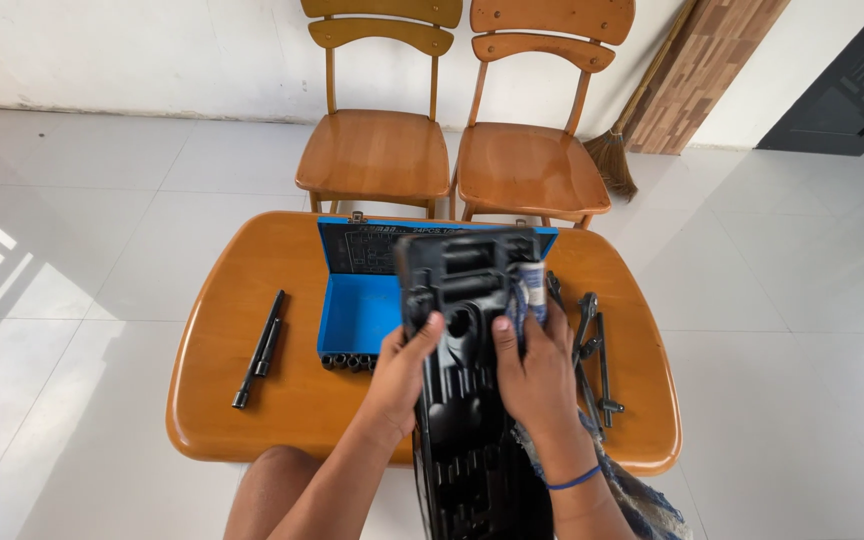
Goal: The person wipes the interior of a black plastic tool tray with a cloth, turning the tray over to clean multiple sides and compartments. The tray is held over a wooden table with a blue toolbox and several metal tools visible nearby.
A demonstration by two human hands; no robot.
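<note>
Black moulded tray (pixel 472 400), ribbed with sockets' recesses; both hands' fingers (pixel 422 335) grip it upright.

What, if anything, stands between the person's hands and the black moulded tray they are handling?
Nothing visible. The left hand grips the black tray directly at its left edge. The right hand presses on the tray's face while also holding a blue cloth against it, so only that cloth lies between part of this hand and the tray.
</note>
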